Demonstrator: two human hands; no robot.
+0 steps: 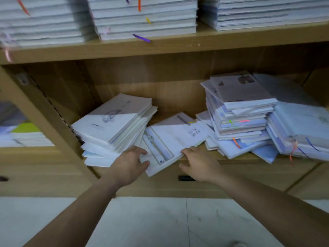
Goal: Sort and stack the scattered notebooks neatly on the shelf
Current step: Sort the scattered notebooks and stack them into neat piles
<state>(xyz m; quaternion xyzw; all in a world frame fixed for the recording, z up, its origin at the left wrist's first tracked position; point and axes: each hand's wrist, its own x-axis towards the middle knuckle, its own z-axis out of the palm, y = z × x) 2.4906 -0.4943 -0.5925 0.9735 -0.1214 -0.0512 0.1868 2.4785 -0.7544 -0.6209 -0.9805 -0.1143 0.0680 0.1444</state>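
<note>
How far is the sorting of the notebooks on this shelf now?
Done: the upper shelf carries neat stacks. In hand: the left hand grips a corner of the loose notebook in the middle of the lower shelf, and the right hand touches its near edge. Left: the leaning pile on the left and the untidy pile on the right need squaring.
</note>
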